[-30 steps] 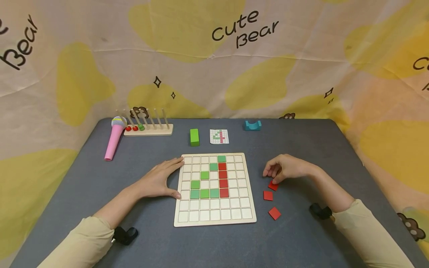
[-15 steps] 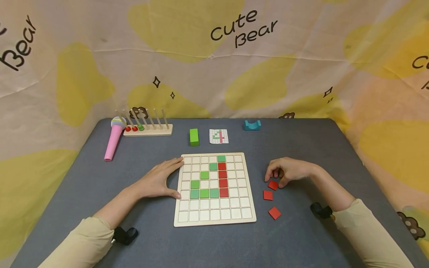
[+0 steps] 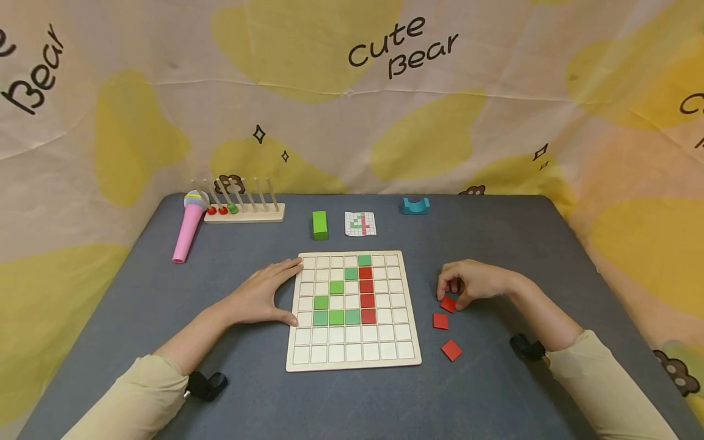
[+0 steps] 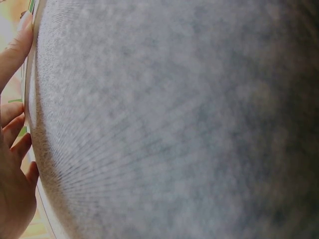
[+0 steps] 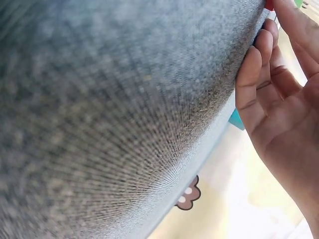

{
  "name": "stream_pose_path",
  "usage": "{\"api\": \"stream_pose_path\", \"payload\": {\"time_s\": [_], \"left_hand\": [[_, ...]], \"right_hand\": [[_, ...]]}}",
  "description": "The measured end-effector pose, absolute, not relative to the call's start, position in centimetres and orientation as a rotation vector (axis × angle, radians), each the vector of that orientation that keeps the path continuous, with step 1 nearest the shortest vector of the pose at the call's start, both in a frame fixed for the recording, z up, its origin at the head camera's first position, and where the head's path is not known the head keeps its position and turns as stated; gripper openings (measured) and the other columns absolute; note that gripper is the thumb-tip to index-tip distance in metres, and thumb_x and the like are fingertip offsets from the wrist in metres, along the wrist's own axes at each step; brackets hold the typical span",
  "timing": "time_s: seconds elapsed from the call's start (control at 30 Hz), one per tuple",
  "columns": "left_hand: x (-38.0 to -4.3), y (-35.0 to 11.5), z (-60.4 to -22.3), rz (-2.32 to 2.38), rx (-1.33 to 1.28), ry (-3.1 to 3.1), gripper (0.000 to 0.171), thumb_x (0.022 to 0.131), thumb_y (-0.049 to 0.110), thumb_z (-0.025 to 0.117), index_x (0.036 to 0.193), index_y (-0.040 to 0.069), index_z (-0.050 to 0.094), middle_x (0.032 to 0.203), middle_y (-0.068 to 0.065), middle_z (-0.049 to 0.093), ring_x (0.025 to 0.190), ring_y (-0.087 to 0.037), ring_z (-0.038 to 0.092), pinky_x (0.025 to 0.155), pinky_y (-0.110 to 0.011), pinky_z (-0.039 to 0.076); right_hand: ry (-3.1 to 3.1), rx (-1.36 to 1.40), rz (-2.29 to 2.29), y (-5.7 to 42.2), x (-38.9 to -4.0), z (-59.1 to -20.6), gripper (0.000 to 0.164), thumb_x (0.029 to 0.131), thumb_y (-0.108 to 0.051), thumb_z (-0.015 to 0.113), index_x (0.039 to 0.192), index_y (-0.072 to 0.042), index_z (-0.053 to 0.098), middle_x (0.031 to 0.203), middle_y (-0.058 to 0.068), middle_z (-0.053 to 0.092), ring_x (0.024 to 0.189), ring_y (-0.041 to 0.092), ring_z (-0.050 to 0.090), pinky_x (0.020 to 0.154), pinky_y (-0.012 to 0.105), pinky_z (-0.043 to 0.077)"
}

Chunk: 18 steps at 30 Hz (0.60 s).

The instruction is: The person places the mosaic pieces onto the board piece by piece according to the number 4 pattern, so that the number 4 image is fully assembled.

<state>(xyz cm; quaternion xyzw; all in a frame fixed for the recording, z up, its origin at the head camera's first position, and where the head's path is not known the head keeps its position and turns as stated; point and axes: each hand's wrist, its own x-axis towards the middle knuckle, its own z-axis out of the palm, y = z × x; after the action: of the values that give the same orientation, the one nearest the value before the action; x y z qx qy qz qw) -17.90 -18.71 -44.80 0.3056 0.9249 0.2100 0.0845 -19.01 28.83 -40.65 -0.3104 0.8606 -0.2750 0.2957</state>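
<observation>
A wooden grid board [image 3: 354, 360] lies on the table, with green tiles [image 3: 336, 287] in a slanting line and a row, and red tiles [image 3: 366, 300] in a column. My left hand [image 3: 258, 296] rests on the board's left edge, fingers and thumb spread fairly straight; the left wrist view catches the same hand [image 4: 17, 189] at its left border. To the board's right, my right hand [image 3: 475, 281] has its thumb and bent forefinger at opposite edges of a loose red square tile [image 3: 448, 304], pinching it on the table. Two more red tiles [image 3: 440, 321] lie nearer me.
Along the back stand a pink toy microphone [image 3: 189, 232], a wooden peg rack [image 3: 247, 214] with red and green beads, a green block [image 3: 319, 225], a small pattern card [image 3: 360, 224] and a blue curved block [image 3: 415, 206]. A printed curtain [image 3: 308, 122] hangs behind.
My right hand has shifted slightly toward me and right, its thumb moving from on top of the tile to its right edge. The left hand and board stay put.
</observation>
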Motion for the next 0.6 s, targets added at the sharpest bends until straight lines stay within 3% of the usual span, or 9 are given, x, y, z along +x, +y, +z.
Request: {"api": "stream_pose_path", "payload": {"time_s": [0.3, 0.6], "left_hand": [[-17.97, -18.81, -44.86, 0.621, 0.919, 2.761, 0.115, 0.063, 0.066, 0.082, 0.153, 0.010, 0.037, 0.162, -0.010, 0.033, 0.149, -0.038, 0.031, 0.115, -0.064, 0.029], [-17.98, -18.73, -44.86, 0.612, 0.917, 2.765, 0.115, 0.062, 0.067, 0.081, 0.153, 0.012, 0.037, 0.162, -0.009, 0.033, 0.149, -0.038, 0.032, 0.114, -0.065, 0.029]], "right_hand": [[2.338, -0.772, -0.709, 28.40, -19.04, -40.65, 0.028, 0.070, -0.005, 0.084, 0.085, -0.017, 0.064, 0.083, -0.001, 0.060, 0.079, 0.015, 0.055, 0.067, 0.024, 0.048], [2.345, -0.718, -0.765, 28.31, -19.14, -40.53, 0.014, 0.081, -0.009, 0.077, 0.082, -0.014, 0.064, 0.076, -0.003, 0.067, 0.066, 0.007, 0.060, 0.064, 0.023, 0.049]]}}
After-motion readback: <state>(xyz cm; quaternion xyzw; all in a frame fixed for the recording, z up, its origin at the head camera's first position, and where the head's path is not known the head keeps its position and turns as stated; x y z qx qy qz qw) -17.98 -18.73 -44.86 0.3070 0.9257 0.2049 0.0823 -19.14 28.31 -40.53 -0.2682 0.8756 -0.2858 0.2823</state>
